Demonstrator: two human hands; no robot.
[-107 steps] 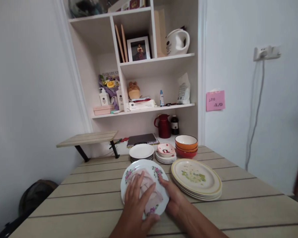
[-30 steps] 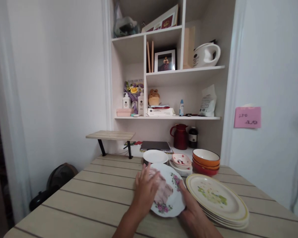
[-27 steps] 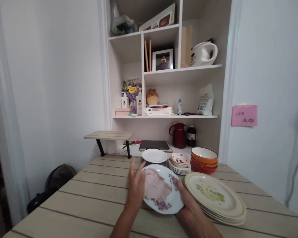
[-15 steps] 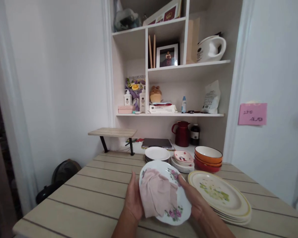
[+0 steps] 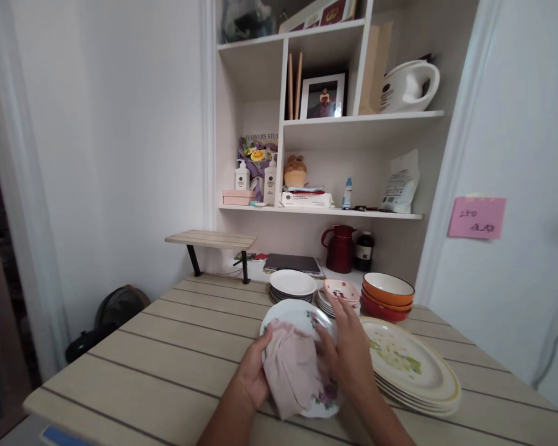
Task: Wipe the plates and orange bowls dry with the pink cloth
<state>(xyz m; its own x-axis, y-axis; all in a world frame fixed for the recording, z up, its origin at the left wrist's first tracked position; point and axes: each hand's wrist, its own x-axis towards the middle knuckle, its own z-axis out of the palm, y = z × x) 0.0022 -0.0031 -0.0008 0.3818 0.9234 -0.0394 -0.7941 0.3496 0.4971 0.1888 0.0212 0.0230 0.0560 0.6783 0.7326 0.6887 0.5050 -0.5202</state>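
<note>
Reading by remote feed, I log "FLOWERS STU" on the card (image 5: 260,137) behind the bouquet (image 5: 256,162) at left on the far shelf (image 5: 316,211); the lettering is cut off at the divider (image 5: 281,118). On the pink note (image 5: 477,218) at right, I make out "250"; the characters below it are unclear. Print on the pump bottle (image 5: 242,178) and the white bag (image 5: 401,183) is too small for me to read.

The left hand (image 5: 255,373) grasps the left rim of the floral plate (image 5: 297,312), thumb on top beside the pink cloth (image 5: 291,365), remaining fingers hidden. The right hand (image 5: 356,356) is released, its fingers extended over the plate's right side; I cannot tell whether they touch it.

The plate is over the near middle of the counter (image 5: 181,353), left of the stacked yellow-rimmed plates (image 5: 413,359), with the cloth covering much of its face. The right hand partly hides the spotted bowl (image 5: 341,287).
</note>
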